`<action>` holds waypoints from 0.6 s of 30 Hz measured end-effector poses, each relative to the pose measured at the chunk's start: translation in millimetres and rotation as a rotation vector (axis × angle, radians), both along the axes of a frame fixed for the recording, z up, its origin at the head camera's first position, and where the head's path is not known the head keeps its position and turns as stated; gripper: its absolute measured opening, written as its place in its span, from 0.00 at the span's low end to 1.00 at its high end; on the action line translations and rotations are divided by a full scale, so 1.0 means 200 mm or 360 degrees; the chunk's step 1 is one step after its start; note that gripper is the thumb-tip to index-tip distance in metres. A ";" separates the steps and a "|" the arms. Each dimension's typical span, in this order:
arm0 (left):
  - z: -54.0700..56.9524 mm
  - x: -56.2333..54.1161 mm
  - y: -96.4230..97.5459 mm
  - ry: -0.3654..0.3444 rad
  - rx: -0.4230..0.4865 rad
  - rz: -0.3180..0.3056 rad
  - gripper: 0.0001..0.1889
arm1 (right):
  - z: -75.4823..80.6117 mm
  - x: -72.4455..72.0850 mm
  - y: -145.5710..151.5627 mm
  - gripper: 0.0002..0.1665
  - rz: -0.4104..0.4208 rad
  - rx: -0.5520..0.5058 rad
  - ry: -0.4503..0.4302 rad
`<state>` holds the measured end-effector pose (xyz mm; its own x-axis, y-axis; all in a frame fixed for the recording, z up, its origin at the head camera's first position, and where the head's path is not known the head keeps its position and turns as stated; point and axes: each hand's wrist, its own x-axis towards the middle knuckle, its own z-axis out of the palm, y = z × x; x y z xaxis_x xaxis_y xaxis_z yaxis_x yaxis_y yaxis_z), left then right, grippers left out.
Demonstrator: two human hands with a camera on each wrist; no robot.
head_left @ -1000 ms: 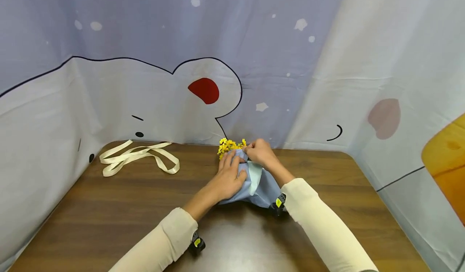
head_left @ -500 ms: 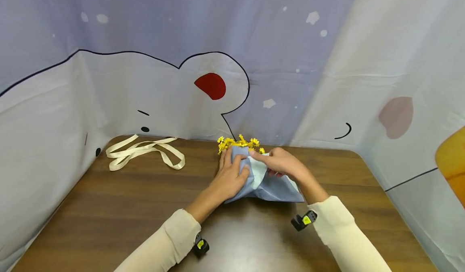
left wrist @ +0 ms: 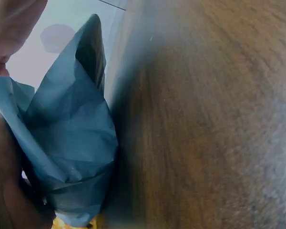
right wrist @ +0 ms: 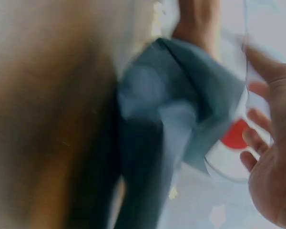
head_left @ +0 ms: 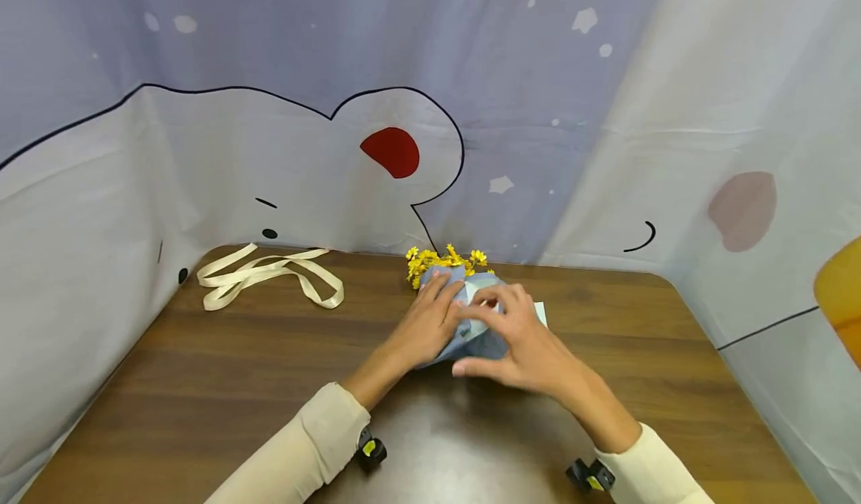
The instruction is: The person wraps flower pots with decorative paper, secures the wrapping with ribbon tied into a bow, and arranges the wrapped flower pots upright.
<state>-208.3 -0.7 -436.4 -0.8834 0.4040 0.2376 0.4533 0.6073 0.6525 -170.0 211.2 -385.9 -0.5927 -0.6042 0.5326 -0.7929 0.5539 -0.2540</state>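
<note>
A small bunch of yellow flowers (head_left: pixel 427 262) pokes out of blue wrapping paper (head_left: pixel 486 347) on the table, its pale underside folded outward. My left hand (head_left: pixel 430 323) rests on the folded paper with its fingers extended toward the blossoms. Over the right part of the wrap is my right hand (head_left: pixel 534 347), thumb and fingers spread apart with nothing between them. The left wrist view has the creased paper (left wrist: pixel 78 129) standing up from the table. Blurred in the right wrist view, the paper (right wrist: pixel 143 90) lies beside my right hand (right wrist: pixel 279 157). The stems are hidden.
A cream ribbon (head_left: pixel 222 295) lies in loose loops at the back left of the wooden table (head_left: pixel 222 384). A printed curtain (head_left: pixel 303 160) hangs along the table's back and sides. Dark wrist cameras sit at both cuffs.
My right hand has moved from the paper's top fold by the flowers toward me and to the right, letting go of the paper and spreading its fingers. My left hand stays on the wrap.
</note>
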 end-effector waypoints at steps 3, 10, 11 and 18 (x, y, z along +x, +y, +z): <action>0.02 0.00 0.00 -0.0070 0.0006 -0.0001 0.30 | -0.05 0.03 0.01 0.16 0.0307 0.0183 0.0464; 0.02 0.01 0.03 -0.0156 0.0002 0.0020 0.32 | -0.13 0.05 0.05 0.11 0.0370 0.0352 0.0905; 0.02 0.01 0.03 -0.0163 -0.0008 0.0031 0.32 | -0.14 0.06 0.06 0.12 0.0367 0.0335 0.0863; -0.02 0.01 0.02 -0.0083 -0.0021 0.0052 0.43 | -0.07 0.13 0.19 0.19 -0.0524 -0.0214 -0.0275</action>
<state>-205.8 4.1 -440.6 -0.9072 0.3776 0.1856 0.3986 0.6301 0.6664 -144.4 249.9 -400.9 -0.8311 -0.2986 0.4692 -0.5175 0.7242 -0.4557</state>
